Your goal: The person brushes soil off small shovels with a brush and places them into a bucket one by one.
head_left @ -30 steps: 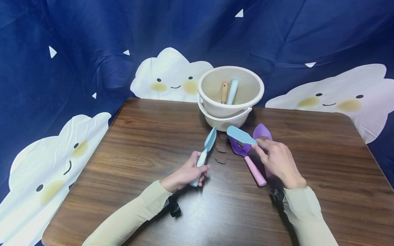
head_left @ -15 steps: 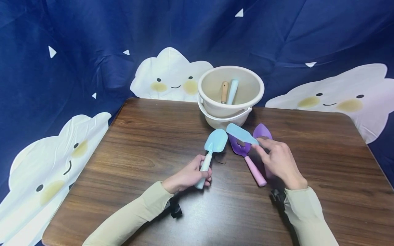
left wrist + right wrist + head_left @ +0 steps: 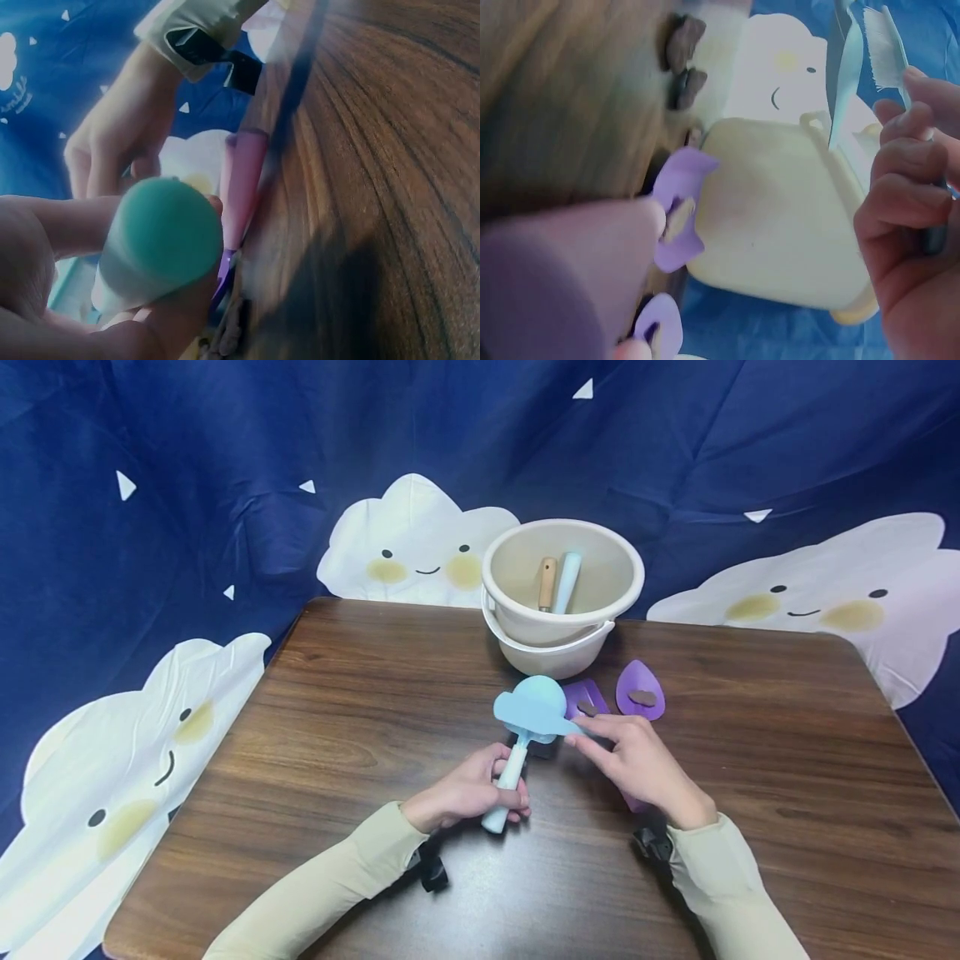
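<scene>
Near table (image 3: 315, 710) centre, before cream bucket (image 3: 562, 578): left hand (image 3: 465, 793) fingers wrapped round pale handle of blue shovel (image 3: 528, 710); right hand (image 3: 637, 764) fingertips pinching blue scraper (image 3: 558, 725) across its blade. Judged light, rigid, smooth plastic; best hold at handle. Purple shovels (image 3: 640, 689) beside.

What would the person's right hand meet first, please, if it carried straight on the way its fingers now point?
Most likely the light blue plastic shovel blade that the left hand holds up. The right hand points left, fingertips at its edge. Whether they already touch is unclear.
</scene>
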Motion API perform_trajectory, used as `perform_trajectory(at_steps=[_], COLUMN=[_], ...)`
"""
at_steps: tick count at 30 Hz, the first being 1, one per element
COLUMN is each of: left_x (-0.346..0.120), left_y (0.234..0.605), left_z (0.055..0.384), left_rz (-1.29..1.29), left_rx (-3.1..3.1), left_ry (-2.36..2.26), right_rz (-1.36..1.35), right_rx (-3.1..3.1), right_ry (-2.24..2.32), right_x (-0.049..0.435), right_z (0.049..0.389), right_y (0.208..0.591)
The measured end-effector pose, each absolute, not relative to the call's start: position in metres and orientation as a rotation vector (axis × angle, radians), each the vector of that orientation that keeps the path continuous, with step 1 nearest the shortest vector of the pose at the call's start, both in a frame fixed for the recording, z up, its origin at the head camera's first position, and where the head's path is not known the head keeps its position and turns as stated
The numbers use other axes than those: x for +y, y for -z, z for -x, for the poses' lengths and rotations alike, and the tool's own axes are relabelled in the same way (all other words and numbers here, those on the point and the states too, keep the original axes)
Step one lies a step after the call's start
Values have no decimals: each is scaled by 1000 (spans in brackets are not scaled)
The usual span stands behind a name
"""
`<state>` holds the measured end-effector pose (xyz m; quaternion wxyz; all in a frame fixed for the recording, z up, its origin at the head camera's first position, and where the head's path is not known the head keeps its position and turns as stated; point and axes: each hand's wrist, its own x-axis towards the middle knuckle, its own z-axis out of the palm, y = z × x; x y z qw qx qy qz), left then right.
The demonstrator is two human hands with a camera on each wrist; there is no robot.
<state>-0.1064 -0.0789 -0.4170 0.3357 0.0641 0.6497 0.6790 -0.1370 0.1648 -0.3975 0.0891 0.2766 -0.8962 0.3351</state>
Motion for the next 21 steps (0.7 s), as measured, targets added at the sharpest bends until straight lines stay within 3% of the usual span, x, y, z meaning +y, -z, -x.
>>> perform_trajectory(at_steps=[16, 21], left_x=[-78, -78], left_y=[418, 418], left_z=[105, 101], left_rz=[-215, -244], left_rx=[1835, 1902], left_ry=[-1694, -1642], right_rz=[-893, -768], right_rx=[-2606, -2610], right_ry=[-845, -805], right_x=[162, 166], right_z=[141, 147], right_y=[403, 405])
